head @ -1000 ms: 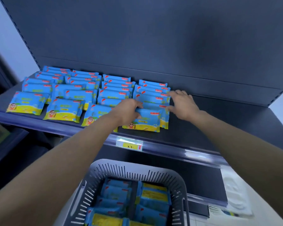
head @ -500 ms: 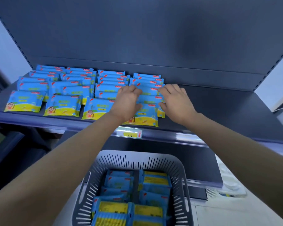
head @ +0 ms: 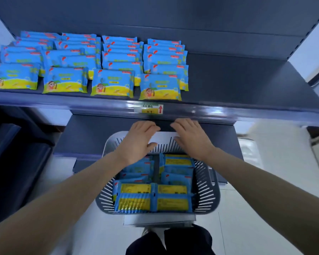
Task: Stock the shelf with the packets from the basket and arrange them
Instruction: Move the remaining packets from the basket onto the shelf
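Several blue-and-yellow packets (head: pixel 160 87) lie in overlapping rows on the left half of the dark shelf (head: pixel 238 83). Below the shelf stands a grey slotted basket (head: pixel 207 188) holding several more of the same packets (head: pixel 151 199). My left hand (head: pixel 138 142) and my right hand (head: pixel 191 137) hover side by side over the basket's far rim, fingers spread and relaxed, holding nothing. My left wrist hides part of the packets at the basket's back.
A price label (head: pixel 152 109) with a red arrow sits on the shelf's front rail. The shelf's right half is bare. A lower dark shelf (head: pixel 85 135) lies behind the basket. White objects (head: pixel 250 151) stand at the right, dark units at the left.
Both hands have left the front right packet on the shelf and dropped down to the basket's far rim. My view has tilted down, showing more of the basket.
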